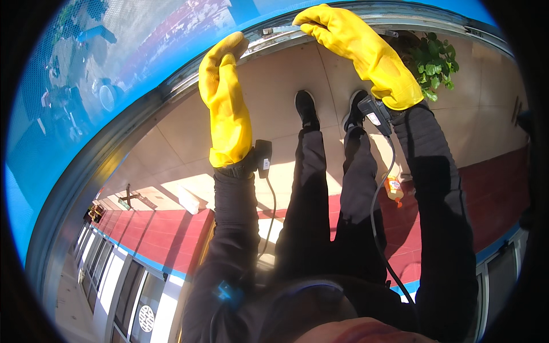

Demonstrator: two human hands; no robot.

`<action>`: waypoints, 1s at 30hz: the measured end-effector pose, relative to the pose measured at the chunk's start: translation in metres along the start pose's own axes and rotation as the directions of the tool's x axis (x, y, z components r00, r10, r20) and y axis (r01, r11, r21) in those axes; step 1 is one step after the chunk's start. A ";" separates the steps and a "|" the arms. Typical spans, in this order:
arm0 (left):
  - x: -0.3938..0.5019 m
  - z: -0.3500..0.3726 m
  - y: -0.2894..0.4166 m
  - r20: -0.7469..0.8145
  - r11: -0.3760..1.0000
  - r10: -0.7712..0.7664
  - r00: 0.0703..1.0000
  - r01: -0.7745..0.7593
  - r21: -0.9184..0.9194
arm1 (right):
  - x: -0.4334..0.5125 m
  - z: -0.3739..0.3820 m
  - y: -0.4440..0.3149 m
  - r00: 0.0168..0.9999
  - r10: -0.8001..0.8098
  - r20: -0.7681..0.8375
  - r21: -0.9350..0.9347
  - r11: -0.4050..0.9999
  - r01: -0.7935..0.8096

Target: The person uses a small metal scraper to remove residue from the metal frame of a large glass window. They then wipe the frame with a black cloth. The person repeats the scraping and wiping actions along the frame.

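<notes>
Yellow rubber gloves cover both of my hands. My left hand (227, 94) is at the metal window frame (184, 81), its fingers together at the lower edge; what is under the fingertips is hidden. My right hand (356, 51) reaches over the same frame farther right, with thumb and fingers bent together. A narrow pale strip (283, 29) lies along the frame and ends at the right fingertips. Whether they grip it I cannot tell. Beyond the frame spreads a blue-tinted pane (141, 51) with a fine mesh look.
A leafy plant (433, 64) stands beyond my right wrist. On the floor behind my legs lies a bottle with an orange cap (393, 188). Cabled black boxes (263, 158) are strapped at both wrists. A white object (188, 200) lies near the red step (171, 231).
</notes>
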State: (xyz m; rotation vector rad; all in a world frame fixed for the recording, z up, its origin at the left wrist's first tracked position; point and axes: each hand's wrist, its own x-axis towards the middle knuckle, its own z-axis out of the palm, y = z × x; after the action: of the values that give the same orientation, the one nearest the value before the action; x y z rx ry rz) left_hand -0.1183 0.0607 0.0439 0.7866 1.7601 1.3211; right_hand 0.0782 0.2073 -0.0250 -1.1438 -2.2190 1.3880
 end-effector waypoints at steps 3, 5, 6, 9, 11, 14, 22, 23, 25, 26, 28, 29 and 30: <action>-0.013 0.009 -0.009 0.010 0.987 -0.020 1.000 0.021 -0.156 | -0.023 -0.001 0.017 0.998 0.052 -0.019 -0.019 0.998 -0.052; -0.024 0.024 -0.023 0.028 0.977 -0.032 0.999 0.037 -0.209 | -0.056 0.000 0.026 0.994 0.079 -0.080 0.143 0.987 -0.067; -0.031 0.033 -0.030 0.068 0.967 -0.036 0.997 0.052 -0.250 | -0.077 0.000 0.029 0.986 0.153 -0.063 0.327 0.937 -0.124; -0.048 0.072 -0.057 0.169 0.894 -0.159 0.973 0.214 -0.393 | -0.135 0.004 0.045 0.957 0.241 -0.160 0.503 0.854 -0.131; -0.059 0.103 -0.077 0.225 0.882 -0.197 0.954 0.273 -0.385 | -0.168 0.013 0.063 0.894 0.420 -0.156 0.627 0.741 -0.239; -0.061 0.158 -0.116 0.374 0.745 -0.350 0.859 0.497 -0.445 | -0.216 0.023 0.096 0.770 0.623 -0.141 0.749 0.575 -0.328; -0.043 0.321 -0.257 0.507 0.593 -0.544 0.669 0.734 -0.331 | -0.264 0.051 0.217 0.356 0.915 -0.190 0.775 0.363 -0.518; -0.039 0.337 -0.274 0.485 0.616 -0.574 0.660 0.738 -0.275 | -0.268 0.053 0.227 0.317 0.929 -0.192 0.747 0.347 -0.566; -0.035 0.356 -0.299 0.423 0.627 -0.664 0.617 0.767 -0.136 | -0.274 0.053 0.246 0.277 0.948 -0.159 0.712 0.304 -0.633; -0.036 0.355 -0.306 0.413 0.592 -0.685 0.601 0.789 -0.167 | -0.275 0.053 0.253 0.274 0.954 -0.121 0.705 0.277 -0.653; -0.042 0.336 -0.309 0.551 0.551 -0.518 0.654 0.748 -0.370 | -0.277 0.053 0.260 0.277 0.960 -0.048 0.687 0.233 -0.689; -0.048 0.321 -0.305 0.571 0.517 -0.507 0.645 0.758 -0.397 | -0.276 0.051 0.261 0.277 0.961 -0.009 0.675 0.210 -0.708; -0.054 0.307 -0.298 0.591 0.516 -0.476 0.651 0.751 -0.412 | -0.274 0.052 0.257 0.238 0.971 -0.012 0.682 0.182 -0.708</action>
State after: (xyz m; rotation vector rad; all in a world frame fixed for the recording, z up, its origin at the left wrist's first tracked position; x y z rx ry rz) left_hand 0.1672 0.0829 -0.2778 -0.0258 0.9660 1.0083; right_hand 0.3456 0.0280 -0.2255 -2.3422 -0.4884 1.6425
